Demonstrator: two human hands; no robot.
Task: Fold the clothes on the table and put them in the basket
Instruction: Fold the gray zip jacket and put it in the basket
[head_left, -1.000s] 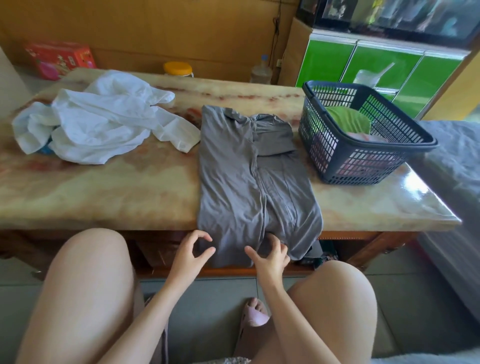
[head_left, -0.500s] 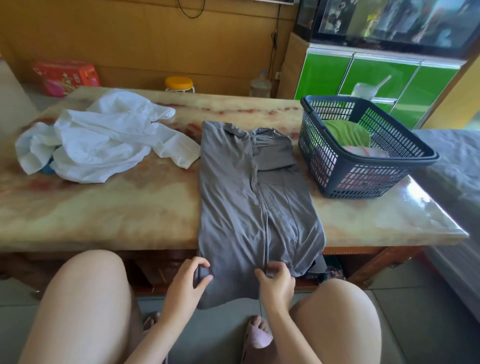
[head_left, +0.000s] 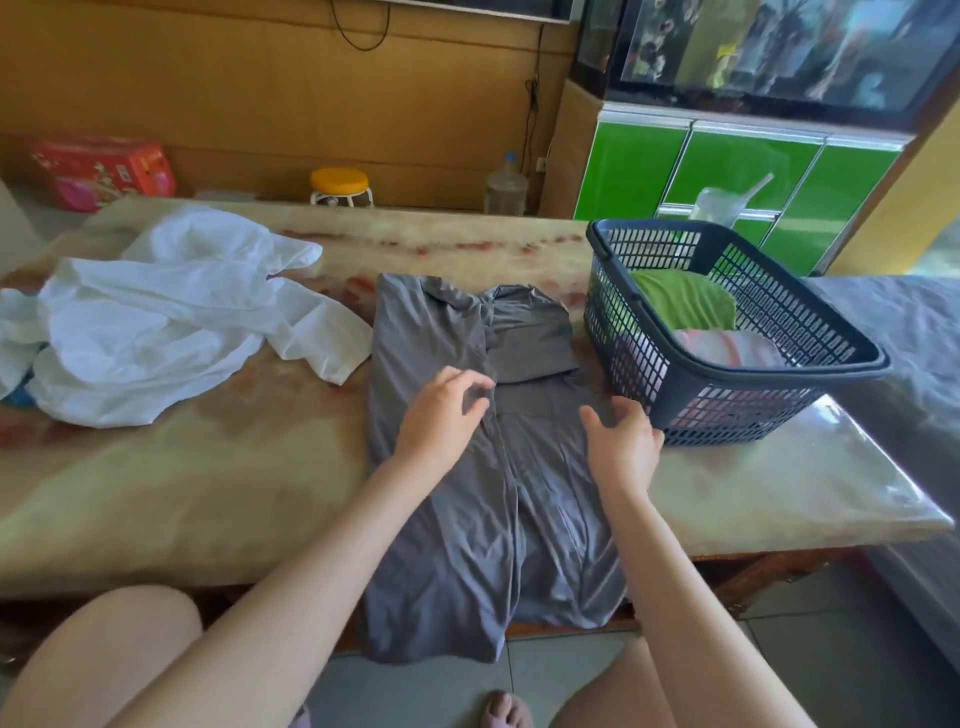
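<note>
The left hand (head_left: 441, 415) and right hand (head_left: 623, 449) hover spread, empty, over the half-folded grey fabric shirt (head_left: 457, 545); the crumpled white cloth garment (head_left: 156, 338) to their left waits; the dark-blue plastic basket (head_left: 727, 410) rightward is part-filled.

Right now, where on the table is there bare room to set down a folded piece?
Largest bare patch: the near-left table, bordered by the white garment, the grey garment and the near edge. A smaller one lies at the near-right corner, in front of the basket. Crowded: the slot between grey garment and basket, where the right hand is.
</note>
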